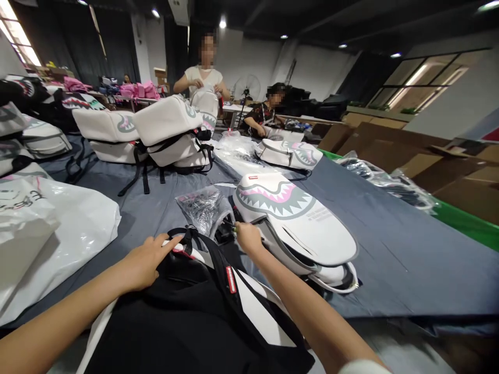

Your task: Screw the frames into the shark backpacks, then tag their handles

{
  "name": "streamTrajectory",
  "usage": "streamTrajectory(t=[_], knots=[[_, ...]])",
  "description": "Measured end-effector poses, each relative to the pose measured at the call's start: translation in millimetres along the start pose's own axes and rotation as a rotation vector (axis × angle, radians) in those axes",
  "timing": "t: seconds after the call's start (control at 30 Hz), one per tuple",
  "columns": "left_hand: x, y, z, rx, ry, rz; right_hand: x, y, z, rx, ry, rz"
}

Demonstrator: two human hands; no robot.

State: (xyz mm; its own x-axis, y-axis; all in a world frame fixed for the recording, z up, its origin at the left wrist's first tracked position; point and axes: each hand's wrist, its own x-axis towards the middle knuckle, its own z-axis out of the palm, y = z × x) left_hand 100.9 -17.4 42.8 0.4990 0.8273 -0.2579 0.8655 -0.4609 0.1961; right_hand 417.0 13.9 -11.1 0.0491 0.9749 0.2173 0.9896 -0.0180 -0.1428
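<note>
In front of me lies a backpack (175,327) with its black back side up, white trim and red tags on its straps. My left hand (146,262) is at its top edge, fingers over the white trim beside the black carry loop. Just beyond the bag, my right hand (249,239) is closed round something small; a dark bit sticks out from the fist, its kind unclear. That hand is next to a crumpled clear plastic bag (202,208) and a white backpack (294,208) printed with a pink and grey shark mouth, its side pocket gaping.
White backpacks (167,122) are stacked at the back left, straps hanging down. A large white plastic bag (86,218) lies at left. Another white backpack (290,155) is farther off. Two people work behind the grey-covered table (409,249). Cardboard boxes (401,145) stand right.
</note>
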Motion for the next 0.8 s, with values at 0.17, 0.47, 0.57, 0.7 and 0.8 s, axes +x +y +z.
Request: streamTrajectory(t=[0.17, 0.47, 0.57, 0.7, 0.8], knots=[[-23.8, 19.1, -14.3, -0.359, 0.462, -0.023, -47.4, -22.2, -49.7, 0.038, 0.287, -0.276], [-52.9, 49.4, -0.9, -0.868, 0.409, -0.027, -113.3, -86.1, -75.0, 0.336, 0.308, -0.854], [-67.1, 46.4, 7.4, -0.668, 0.491, 0.003, -112.8, -94.2, -80.6, 0.44, 0.255, -0.702], [-80.9, 43.7, 18.8, -0.578, 0.63, 0.196, -109.0, -101.4, -87.9, 0.374, 0.101, -0.666], [-88.6, 29.1, 33.4, -0.418, 0.77, 0.167, -101.3, -100.7, -88.3, 0.364, 0.134, -0.558]])
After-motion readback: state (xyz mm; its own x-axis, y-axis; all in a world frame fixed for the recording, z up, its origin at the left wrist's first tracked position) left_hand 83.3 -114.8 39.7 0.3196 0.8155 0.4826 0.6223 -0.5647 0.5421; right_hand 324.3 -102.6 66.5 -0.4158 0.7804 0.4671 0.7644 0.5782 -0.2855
